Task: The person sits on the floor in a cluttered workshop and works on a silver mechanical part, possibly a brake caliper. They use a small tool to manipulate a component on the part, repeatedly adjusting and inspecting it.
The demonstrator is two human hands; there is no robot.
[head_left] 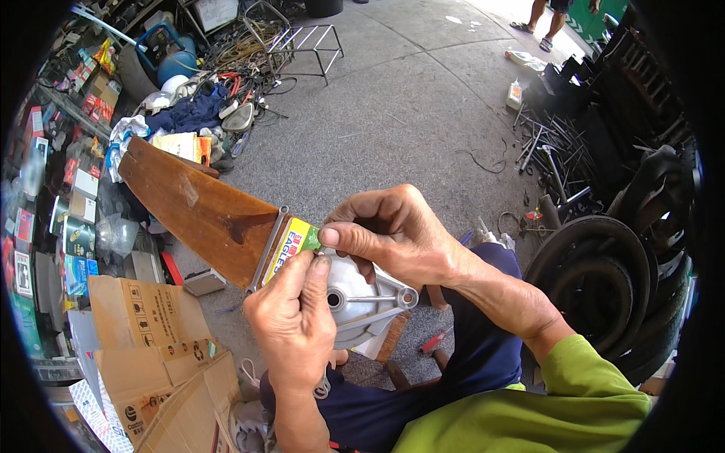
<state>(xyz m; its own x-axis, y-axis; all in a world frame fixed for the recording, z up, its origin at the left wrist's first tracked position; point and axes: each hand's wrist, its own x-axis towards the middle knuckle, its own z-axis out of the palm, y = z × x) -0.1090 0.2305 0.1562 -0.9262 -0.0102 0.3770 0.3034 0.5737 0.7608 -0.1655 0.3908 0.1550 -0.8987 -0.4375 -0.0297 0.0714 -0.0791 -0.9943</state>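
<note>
My left hand (294, 321) has its thumb and forefinger pressed together. My right hand (396, 234) is pinched against it, thumb along the curled forefinger. Whatever small thing lies between the fingertips is hidden. Just behind the fingertips shows a yellow and green printed packet (293, 245); whether the fingers touch its green end I cannot tell. Below both hands is a silver cast-metal hub plate (349, 293), with a dark centre hole and a lug on its right; my fingers cover part of it. A long metal wrench (269, 248) rests across the end of the wooden bench (200, 208).
Opened cardboard boxes (162, 309) stand at the left, beside shelves of small packages (83, 204). Black tyres (593, 264) are stacked at the right, near scattered metal rods (555, 143). A red-handled tool (436, 340) lies below. A person's legs (547, 26) show far right.
</note>
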